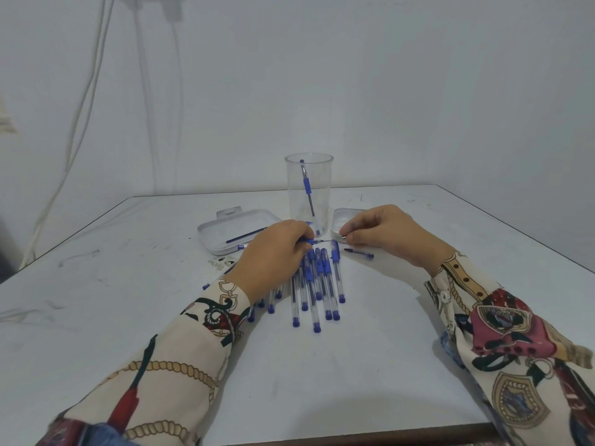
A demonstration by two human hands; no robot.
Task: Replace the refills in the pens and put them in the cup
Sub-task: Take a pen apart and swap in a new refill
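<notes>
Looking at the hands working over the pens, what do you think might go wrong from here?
The tall clear plastic cup stands just behind the left hand and right hand; a careless lift might tip it. The small loose blue pen piece near the right hand may roll away or get mixed into the row of blue-capped pens.

Both forearms enter from the lower corners of the frame and converge toward the centre, each covered to the wrist by a loose patterned sleeve. The left hand sits just left of centre, back of the hand facing up, knuckles raised and fingers curled down and inward, the fingertips pinched together at its right edge. The right hand lies a little higher and right of centre, also palm down, wrist bent slightly, with thumb and forefinger pinched closed at its left edge. The two sets of fingertips point at each other across a small gap near the middle of the frame, not touching.
</notes>
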